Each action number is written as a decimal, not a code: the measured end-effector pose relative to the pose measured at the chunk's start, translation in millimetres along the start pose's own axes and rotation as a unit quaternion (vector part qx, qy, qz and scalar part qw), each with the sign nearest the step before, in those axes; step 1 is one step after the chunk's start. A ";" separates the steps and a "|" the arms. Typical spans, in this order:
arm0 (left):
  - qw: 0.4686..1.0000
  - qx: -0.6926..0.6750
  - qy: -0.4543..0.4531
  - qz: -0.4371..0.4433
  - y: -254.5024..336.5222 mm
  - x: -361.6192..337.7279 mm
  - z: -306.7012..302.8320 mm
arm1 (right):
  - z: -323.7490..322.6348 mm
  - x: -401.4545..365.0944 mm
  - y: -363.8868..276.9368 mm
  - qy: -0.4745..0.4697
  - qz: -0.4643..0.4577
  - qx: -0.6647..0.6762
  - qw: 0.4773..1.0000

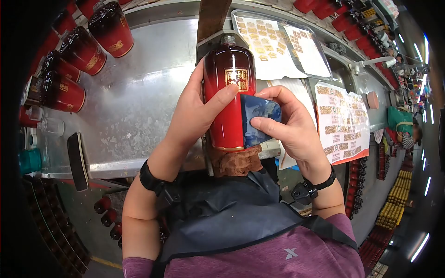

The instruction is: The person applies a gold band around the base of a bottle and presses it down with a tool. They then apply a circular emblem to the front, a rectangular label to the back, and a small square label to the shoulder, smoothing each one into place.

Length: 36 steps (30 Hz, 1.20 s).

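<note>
A glossy bottle (225,111), dark at the shoulder and red below, lies in front of me with its clear neck pointing away. A gold-framed label with characters is on its upper side. My left hand (199,99) is closed around the bottle's left side, thumb across its front below the label. My right hand (289,118) pinches a flat blue scraper-like piece (260,118), whose left edge lies against the bottle's right side. Under the bottle's base is a brown wrapped cloth or pad (236,162).
Several red-black bottles (111,30) stand at the back left of the metal table (139,102). A tray with sheets of gold labels (264,39) is at the back; another label sheet (343,120) hangs at right. A dark phone-like slab (77,161) rests at the table's front-left edge.
</note>
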<state>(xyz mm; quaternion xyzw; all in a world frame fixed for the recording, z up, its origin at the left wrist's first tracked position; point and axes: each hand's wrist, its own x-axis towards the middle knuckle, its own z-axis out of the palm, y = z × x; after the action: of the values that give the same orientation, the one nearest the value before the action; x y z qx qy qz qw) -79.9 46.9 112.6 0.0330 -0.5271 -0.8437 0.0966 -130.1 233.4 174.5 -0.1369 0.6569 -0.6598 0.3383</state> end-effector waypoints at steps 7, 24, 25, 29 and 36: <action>1.000 0.014 -0.002 -0.005 -0.3 0.7 -1.6 | -0.4 -0.5 1.6 -0.002 0.008 0.016 1.000; 1.000 0.021 -0.007 -0.009 -0.2 0.8 -0.6 | -0.7 -1.9 1.2 -0.004 -0.001 0.039 0.999; 1.000 0.021 -0.006 -0.010 -1.0 0.2 -0.3 | -0.4 -2.2 0.3 -0.004 0.005 0.038 0.999; 0.999 -0.035 0.015 -0.030 -0.7 1.7 -2.7 | -0.1 0.6 1.0 -0.002 0.017 0.038 0.999; 0.986 -0.154 0.021 -0.057 -5.9 5.9 -11.0 | -9.7 7.7 -3.5 0.057 0.029 0.063 0.996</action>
<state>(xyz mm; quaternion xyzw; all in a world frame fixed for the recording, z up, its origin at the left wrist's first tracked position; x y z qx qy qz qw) -84.7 38.5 102.7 0.0655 -0.3864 -0.9179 0.0630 -142.7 235.8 174.9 -0.0590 0.6360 -0.6964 0.3271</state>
